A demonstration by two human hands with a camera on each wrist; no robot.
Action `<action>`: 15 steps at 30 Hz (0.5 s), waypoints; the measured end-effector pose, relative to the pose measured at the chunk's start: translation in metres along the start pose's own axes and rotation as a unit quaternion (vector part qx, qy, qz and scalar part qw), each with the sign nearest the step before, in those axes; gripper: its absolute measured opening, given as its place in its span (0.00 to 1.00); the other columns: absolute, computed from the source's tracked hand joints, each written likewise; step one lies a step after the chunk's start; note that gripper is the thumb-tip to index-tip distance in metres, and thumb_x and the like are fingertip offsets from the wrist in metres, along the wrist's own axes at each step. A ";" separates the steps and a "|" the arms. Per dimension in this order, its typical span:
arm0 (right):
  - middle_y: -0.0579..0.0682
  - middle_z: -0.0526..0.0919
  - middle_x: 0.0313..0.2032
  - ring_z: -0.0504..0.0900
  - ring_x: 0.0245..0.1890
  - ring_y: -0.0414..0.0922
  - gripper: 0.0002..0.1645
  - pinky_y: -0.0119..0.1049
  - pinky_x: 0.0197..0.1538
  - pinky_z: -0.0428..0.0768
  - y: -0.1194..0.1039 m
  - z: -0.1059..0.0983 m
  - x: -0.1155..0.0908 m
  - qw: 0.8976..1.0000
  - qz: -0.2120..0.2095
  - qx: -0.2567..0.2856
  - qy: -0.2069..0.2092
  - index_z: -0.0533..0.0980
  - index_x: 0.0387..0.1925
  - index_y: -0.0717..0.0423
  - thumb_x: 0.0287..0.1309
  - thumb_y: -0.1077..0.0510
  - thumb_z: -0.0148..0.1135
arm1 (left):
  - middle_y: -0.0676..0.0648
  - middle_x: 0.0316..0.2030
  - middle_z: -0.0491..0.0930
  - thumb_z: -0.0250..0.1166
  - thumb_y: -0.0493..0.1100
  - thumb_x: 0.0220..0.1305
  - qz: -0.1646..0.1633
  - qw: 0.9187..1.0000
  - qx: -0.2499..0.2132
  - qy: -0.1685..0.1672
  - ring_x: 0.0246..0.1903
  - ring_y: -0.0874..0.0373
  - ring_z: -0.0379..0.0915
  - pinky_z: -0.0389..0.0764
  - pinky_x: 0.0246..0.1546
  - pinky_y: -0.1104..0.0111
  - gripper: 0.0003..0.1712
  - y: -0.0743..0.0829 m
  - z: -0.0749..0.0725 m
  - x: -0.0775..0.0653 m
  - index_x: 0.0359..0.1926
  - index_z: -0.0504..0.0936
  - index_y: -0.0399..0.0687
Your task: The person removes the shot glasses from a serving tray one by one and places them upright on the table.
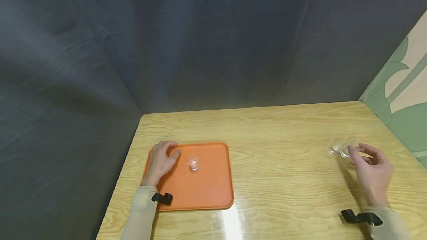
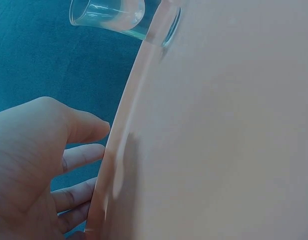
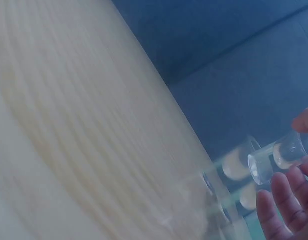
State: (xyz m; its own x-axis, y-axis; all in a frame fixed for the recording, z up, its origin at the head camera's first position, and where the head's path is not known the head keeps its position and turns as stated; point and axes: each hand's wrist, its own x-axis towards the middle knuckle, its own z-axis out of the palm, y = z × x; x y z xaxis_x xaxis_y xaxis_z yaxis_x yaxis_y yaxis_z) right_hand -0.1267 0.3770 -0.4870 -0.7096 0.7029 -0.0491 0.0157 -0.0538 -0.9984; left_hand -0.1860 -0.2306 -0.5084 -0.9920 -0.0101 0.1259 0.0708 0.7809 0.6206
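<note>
My right hand (image 1: pixel 375 167) is at the right of the table, pinching a small clear glass (image 3: pixel 276 159) between thumb and fingers. Close beside it, two more clear glasses (image 1: pixel 334 148) stand together on the wood; they also show behind the held one in the right wrist view. My left hand (image 1: pixel 162 162) lies at the left edge of an orange tray (image 1: pixel 213 195), its fingers loosely bent and nothing in them. One small clear glass (image 1: pixel 193 163) stands upright on the tray, right of that hand; in the left wrist view this glass (image 2: pixel 106 15) appears at the top.
The light wooden table (image 1: pixel 280 180) stretches between the tray and the glasses on the right. A dark curtain (image 1: pixel 227 47) hangs behind the table and along its left side. At the right edge there is a green and beige patterned surface (image 1: pixel 408 95).
</note>
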 end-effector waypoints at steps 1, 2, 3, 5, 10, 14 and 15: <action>0.34 0.86 0.38 0.84 0.25 0.28 0.15 0.18 0.25 0.79 0.000 -0.002 0.001 1.000 0.005 -0.006 0.005 0.84 0.44 0.45 0.58 0.62 0.78 | 0.38 0.62 0.82 0.69 0.47 0.73 0.000 1.000 -0.001 -0.001 0.69 0.37 0.69 0.66 0.72 0.42 0.20 0.000 0.000 0.000 0.61 0.85 0.45; 0.33 0.86 0.38 0.84 0.24 0.28 0.15 0.18 0.25 0.79 0.000 -0.004 0.002 1.000 0.008 -0.012 0.007 0.84 0.44 0.45 0.58 0.61 0.78 | 0.38 0.62 0.82 0.69 0.47 0.73 -0.001 1.000 -0.001 -0.001 0.69 0.36 0.69 0.66 0.73 0.42 0.20 0.000 0.000 0.000 0.61 0.85 0.45; 0.32 0.86 0.37 0.83 0.24 0.27 0.15 0.18 0.24 0.79 0.001 -0.006 0.003 1.000 0.015 -0.019 0.008 0.84 0.44 0.44 0.58 0.61 0.79 | 0.38 0.62 0.82 0.69 0.47 0.73 -0.001 1.000 0.000 -0.002 0.69 0.36 0.69 0.66 0.72 0.42 0.20 0.001 0.000 0.000 0.61 0.85 0.45; 0.30 0.85 0.37 0.83 0.25 0.26 0.16 0.18 0.25 0.78 0.003 -0.008 0.004 0.999 0.027 -0.040 0.001 0.83 0.44 0.42 0.58 0.59 0.79 | 0.38 0.63 0.82 0.69 0.47 0.73 -0.001 1.000 0.001 -0.002 0.69 0.36 0.69 0.65 0.72 0.41 0.20 0.001 0.000 0.000 0.61 0.85 0.45; 0.24 0.81 0.37 0.82 0.27 0.22 0.17 0.17 0.27 0.78 0.012 -0.011 0.006 0.991 0.027 -0.123 -0.033 0.80 0.43 0.36 0.60 0.56 0.79 | 0.38 0.63 0.82 0.69 0.46 0.73 -0.005 1.000 0.003 -0.004 0.69 0.37 0.68 0.65 0.73 0.42 0.21 0.001 0.000 0.000 0.62 0.85 0.45; 0.20 0.79 0.37 0.82 0.27 0.20 0.16 0.16 0.29 0.78 0.018 -0.014 0.009 0.986 0.024 -0.159 -0.052 0.78 0.43 0.33 0.61 0.53 0.78 | 0.38 0.64 0.81 0.69 0.46 0.73 -0.007 1.000 0.002 -0.007 0.70 0.37 0.68 0.65 0.73 0.42 0.21 0.002 -0.001 0.000 0.62 0.85 0.45; 0.20 0.79 0.37 0.82 0.27 0.20 0.16 0.16 0.29 0.78 0.018 -0.014 0.009 0.986 0.026 -0.158 -0.056 0.78 0.44 0.33 0.62 0.53 0.78 | 0.38 0.64 0.81 0.69 0.46 0.73 -0.007 1.000 0.002 -0.007 0.70 0.37 0.68 0.65 0.73 0.42 0.21 0.002 -0.001 0.000 0.62 0.85 0.45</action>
State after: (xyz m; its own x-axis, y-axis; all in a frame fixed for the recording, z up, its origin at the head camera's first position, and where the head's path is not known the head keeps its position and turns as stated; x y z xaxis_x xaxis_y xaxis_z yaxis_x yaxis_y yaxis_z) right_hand -0.1229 0.3925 -0.5060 -0.7745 0.6220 -0.1151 0.2603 0.1475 -0.9542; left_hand -0.1860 -0.2298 -0.5065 -0.9942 -0.0119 0.1070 0.0573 0.7828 0.6196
